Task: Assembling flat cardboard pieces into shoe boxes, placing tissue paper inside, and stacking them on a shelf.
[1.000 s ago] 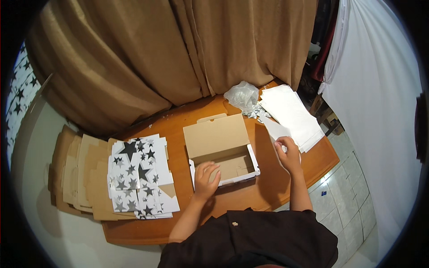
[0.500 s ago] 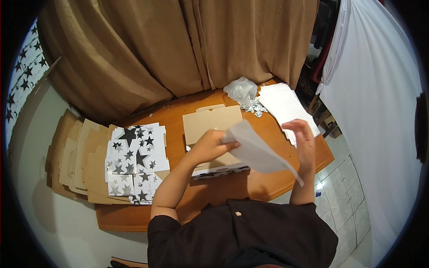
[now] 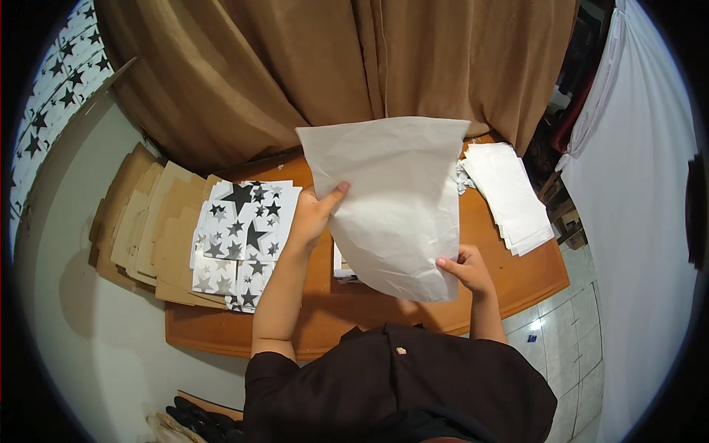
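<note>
A large sheet of thin white paper point(image 3: 391, 199) is held up over the middle of the table, slightly bowed and wrinkled. My left hand point(image 3: 319, 213) pinches its left edge, thumb on the face toward me. Lower down, my right hand point(image 3: 467, 267) grips the right edge near the bottom corner, thumb also in front. Behind the sheet stands a cardboard box point(image 3: 342, 266); only a bit of its left side shows, the rest being hidden by the paper.
Left on the wooden table point(image 3: 214, 336) lie flat star-printed cartons point(image 3: 240, 232) beside overlapping brown cardboard blanks point(image 3: 166, 229). A stack of white paper point(image 3: 509, 196) lies at the right, with small silvery pieces point(image 3: 463, 179) near it. A brown curtain point(image 3: 332, 66) hangs behind.
The sheet has been spread and raised upright, now covering most of the box. My right hand, free before, has come down and taken its right edge. The view has shifted slightly.
</note>
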Demonstrator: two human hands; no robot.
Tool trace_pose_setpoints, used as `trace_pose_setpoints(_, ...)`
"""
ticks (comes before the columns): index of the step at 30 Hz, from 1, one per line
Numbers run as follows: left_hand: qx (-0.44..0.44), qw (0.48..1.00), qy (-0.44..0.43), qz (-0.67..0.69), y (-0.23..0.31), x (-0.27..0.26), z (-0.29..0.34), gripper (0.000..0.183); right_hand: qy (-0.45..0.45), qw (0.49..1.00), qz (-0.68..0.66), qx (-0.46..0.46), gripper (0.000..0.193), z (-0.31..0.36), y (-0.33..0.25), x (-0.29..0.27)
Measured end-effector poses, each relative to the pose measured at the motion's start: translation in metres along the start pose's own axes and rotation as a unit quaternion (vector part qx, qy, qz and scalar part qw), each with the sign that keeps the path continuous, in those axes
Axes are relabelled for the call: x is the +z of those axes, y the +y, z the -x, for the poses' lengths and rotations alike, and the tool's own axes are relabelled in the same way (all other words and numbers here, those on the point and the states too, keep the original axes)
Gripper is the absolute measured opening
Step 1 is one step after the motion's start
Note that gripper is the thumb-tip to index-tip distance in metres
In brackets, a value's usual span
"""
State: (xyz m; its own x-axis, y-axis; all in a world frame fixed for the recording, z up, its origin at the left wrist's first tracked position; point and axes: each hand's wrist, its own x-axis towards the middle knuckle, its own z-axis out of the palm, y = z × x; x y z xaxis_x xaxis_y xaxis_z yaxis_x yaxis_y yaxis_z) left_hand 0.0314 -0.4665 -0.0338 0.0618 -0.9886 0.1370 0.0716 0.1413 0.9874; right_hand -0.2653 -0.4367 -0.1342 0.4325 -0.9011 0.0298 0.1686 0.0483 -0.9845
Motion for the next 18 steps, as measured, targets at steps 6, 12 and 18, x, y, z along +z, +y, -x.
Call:
trace_pose_setpoints(6,0.023,0.994,0.033,-0.102,-0.065,-0.035,-0.034,0.033,0.131,0.956,0.258,-0.048,0.023,-0.014,0.036,0.013)
trace_pose_setpoints(12,0.016,0.985,0.042,-0.166,-0.142,-0.038,-0.051,0.035,0.293,0.857,0.418,-0.060,0.025,-0.015,0.097,0.014)
trace_pose_setpoints(18,0.105,0.870,0.108,-0.470,-0.178,-0.034,-0.040,0.043,0.322,0.802,0.501,-0.046,0.026,-0.008,0.123,0.017)
